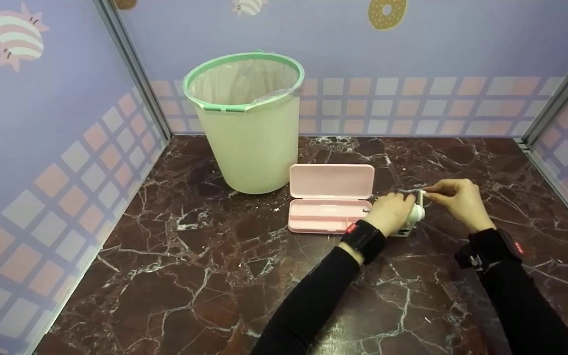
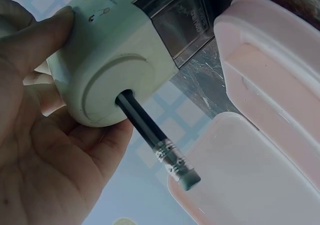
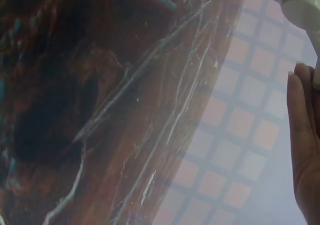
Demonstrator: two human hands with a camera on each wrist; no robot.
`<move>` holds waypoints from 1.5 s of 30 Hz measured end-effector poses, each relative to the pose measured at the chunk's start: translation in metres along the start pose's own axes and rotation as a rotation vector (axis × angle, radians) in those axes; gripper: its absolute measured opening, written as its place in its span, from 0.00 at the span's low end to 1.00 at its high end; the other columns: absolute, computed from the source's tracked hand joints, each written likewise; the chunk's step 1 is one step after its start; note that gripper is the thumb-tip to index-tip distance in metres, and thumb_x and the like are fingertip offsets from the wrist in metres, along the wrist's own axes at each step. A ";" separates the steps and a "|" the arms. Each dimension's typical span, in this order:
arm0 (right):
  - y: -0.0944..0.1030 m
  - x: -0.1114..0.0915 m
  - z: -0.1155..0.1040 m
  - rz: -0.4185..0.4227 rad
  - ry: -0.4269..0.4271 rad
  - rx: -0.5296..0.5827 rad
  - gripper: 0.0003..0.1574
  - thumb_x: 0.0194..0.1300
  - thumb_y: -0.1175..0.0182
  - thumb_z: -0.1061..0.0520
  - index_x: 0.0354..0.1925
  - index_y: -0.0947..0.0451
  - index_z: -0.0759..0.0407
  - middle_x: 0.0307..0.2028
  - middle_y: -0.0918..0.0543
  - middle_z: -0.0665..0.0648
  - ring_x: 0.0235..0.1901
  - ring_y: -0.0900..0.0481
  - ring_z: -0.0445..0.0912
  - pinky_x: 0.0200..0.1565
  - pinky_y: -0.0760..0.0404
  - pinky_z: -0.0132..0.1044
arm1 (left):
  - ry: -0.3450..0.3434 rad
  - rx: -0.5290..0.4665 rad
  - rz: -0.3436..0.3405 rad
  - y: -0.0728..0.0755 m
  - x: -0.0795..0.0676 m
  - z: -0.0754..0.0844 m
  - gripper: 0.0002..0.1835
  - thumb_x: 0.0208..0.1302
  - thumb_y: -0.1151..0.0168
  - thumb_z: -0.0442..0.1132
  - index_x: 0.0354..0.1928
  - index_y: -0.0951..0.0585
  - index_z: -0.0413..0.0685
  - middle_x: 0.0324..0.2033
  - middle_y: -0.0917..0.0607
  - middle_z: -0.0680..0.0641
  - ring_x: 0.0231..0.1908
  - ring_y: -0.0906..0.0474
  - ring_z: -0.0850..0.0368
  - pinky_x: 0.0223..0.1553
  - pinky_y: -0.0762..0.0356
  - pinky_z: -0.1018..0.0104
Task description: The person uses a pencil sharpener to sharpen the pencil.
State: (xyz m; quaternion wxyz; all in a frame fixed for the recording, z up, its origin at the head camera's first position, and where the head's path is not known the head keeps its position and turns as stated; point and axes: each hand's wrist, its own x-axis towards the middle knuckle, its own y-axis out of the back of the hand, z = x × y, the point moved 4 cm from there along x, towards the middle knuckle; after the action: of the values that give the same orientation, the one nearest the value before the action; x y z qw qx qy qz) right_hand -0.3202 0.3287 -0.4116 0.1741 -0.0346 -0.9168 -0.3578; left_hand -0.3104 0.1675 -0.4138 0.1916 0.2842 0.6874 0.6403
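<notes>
A pale green crank pencil sharpener [image 2: 95,55] stands on the table, gripped around its body by my left hand [image 1: 390,214]. A black pencil [image 2: 145,122] with a patterned silvery band and a dark eraser end sticks out of its round hole. On the sharpener's front is a dark see-through shavings drawer [image 2: 182,22]. My right hand [image 1: 459,197] pinches the end of the crank handle [image 1: 421,198] on the opposite side. Right beside the sharpener, to the left, lies an open pink pencil case [image 1: 331,181]. The pencil's point is hidden inside the sharpener.
A tall pale green bin [image 1: 254,143] with a brighter green rim and a clear liner stands behind and left of the pencil case. Patterned panels [image 1: 343,44] wall in the dark red marbled table [image 1: 205,276] at the back and both sides.
</notes>
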 end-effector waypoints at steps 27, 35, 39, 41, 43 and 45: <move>-0.029 -0.011 0.022 -0.438 -0.082 -0.045 0.12 0.54 0.29 0.64 0.36 0.15 0.73 0.31 0.12 0.65 0.24 0.22 0.34 0.29 0.24 0.26 | 0.023 -0.037 -0.047 0.000 0.003 0.000 0.24 0.66 0.39 0.49 0.62 0.28 0.54 0.53 0.18 0.52 0.51 0.21 0.58 0.51 0.21 0.68; -0.027 -0.014 0.015 -0.673 -0.191 0.135 0.13 0.56 0.32 0.67 0.36 0.19 0.79 0.31 0.12 0.64 0.26 0.15 0.39 0.32 0.15 0.33 | 0.034 -0.034 -0.057 0.000 0.003 0.000 0.23 0.67 0.41 0.48 0.62 0.28 0.54 0.53 0.18 0.52 0.52 0.21 0.58 0.52 0.21 0.68; -0.022 -0.018 0.009 -0.728 -0.188 0.121 0.12 0.55 0.31 0.66 0.33 0.19 0.76 0.28 0.13 0.58 0.24 0.17 0.38 0.30 0.16 0.32 | 0.036 -0.043 -0.058 0.000 0.002 0.000 0.23 0.67 0.41 0.48 0.62 0.29 0.54 0.53 0.18 0.52 0.52 0.21 0.58 0.52 0.21 0.68; -0.018 -0.019 0.005 -0.741 -0.178 0.111 0.11 0.55 0.30 0.65 0.32 0.19 0.75 0.27 0.13 0.58 0.23 0.18 0.38 0.29 0.16 0.32 | 0.032 -0.042 -0.055 0.000 0.002 0.000 0.24 0.66 0.40 0.49 0.62 0.29 0.54 0.53 0.18 0.52 0.52 0.21 0.58 0.52 0.21 0.68; -0.015 -0.020 0.001 -0.741 -0.166 0.084 0.10 0.55 0.30 0.64 0.31 0.19 0.73 0.26 0.13 0.57 0.21 0.20 0.37 0.26 0.18 0.32 | 0.028 -0.039 -0.050 0.000 0.002 0.000 0.25 0.65 0.39 0.49 0.62 0.29 0.54 0.53 0.18 0.52 0.52 0.21 0.58 0.52 0.21 0.68; -0.013 -0.020 -0.002 -0.735 -0.143 0.047 0.09 0.54 0.29 0.63 0.30 0.19 0.70 0.24 0.14 0.56 0.20 0.21 0.37 0.24 0.20 0.31 | 0.027 -0.036 -0.045 0.000 0.002 0.000 0.25 0.64 0.38 0.50 0.62 0.28 0.54 0.53 0.18 0.52 0.52 0.20 0.58 0.51 0.21 0.68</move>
State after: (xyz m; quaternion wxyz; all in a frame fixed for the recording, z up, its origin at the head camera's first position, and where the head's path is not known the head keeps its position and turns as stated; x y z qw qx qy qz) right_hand -0.3029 0.3186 -0.4255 -0.0297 0.2756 -0.8860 -0.3718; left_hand -0.3121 0.1685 -0.4137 0.2019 0.2565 0.6844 0.6519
